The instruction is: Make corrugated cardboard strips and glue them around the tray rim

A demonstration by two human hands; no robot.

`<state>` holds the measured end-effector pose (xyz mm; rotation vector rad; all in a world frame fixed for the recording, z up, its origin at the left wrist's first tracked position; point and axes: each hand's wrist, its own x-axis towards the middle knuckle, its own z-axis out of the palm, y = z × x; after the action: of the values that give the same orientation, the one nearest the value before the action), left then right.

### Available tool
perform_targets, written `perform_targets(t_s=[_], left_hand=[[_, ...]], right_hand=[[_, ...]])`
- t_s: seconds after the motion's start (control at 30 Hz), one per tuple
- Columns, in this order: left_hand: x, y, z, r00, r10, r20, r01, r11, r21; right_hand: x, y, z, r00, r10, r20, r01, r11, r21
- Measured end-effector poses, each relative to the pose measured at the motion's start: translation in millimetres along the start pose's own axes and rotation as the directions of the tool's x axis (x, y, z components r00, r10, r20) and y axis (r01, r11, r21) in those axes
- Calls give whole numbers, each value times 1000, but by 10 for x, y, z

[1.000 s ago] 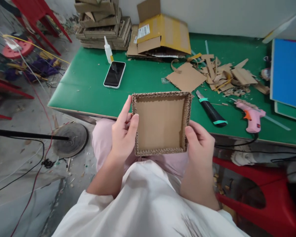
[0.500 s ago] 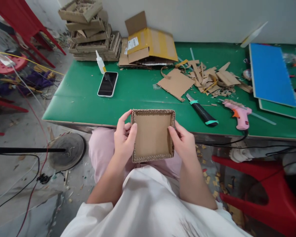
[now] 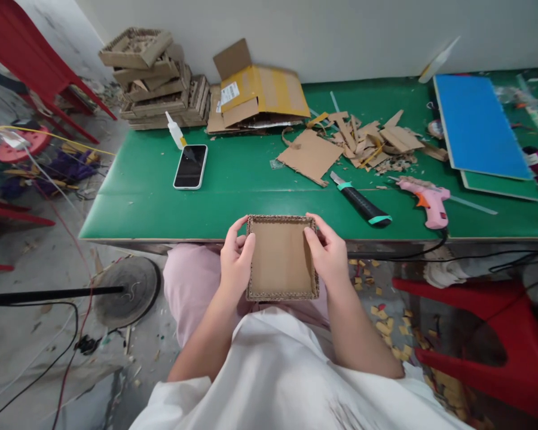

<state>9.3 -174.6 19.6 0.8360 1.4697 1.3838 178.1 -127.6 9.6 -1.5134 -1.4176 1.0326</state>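
Note:
Between my two hands is a shallow square cardboard tray (image 3: 281, 258), its open side facing up toward me, held over my lap at the table's front edge. My left hand (image 3: 237, 257) grips the left wall, thumb over the rim and fingers outside. On the right wall my right hand (image 3: 327, 251) does the same, its index finger reaching the far corner. The fingers under the tray are hidden. Beyond it on the green table (image 3: 143, 209) lie a black and teal utility knife (image 3: 362, 202) and a pink glue gun (image 3: 425, 200).
A phone (image 3: 190, 167) and a small glue bottle (image 3: 176, 131) lie at the left. Behind them stand stacked cardboard trays (image 3: 156, 77) and a torn yellow-taped box (image 3: 264, 89). Cardboard scraps (image 3: 372, 140) and a blue board (image 3: 479, 128) are farther right. A red stool (image 3: 484, 346) stands below.
The view has shifted slightly, so the table items appear displaced. The tray has turned a little, and my right index finger now reaches up to its far right corner. Both hands keep hold.

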Motion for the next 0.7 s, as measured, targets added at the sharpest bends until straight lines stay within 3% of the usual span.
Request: perform_targets(t_s=[0.37,0.7], left_hand=[[23,-48,-7,1000,-19,10,19,998,-55],[151,-102,-100,991,-76,107,80,996,-30]], right_hand=[[-10,-11,25,1000,-1,-16,1,999,33],[48,13,139,997,-19,-73,39,959,280]])
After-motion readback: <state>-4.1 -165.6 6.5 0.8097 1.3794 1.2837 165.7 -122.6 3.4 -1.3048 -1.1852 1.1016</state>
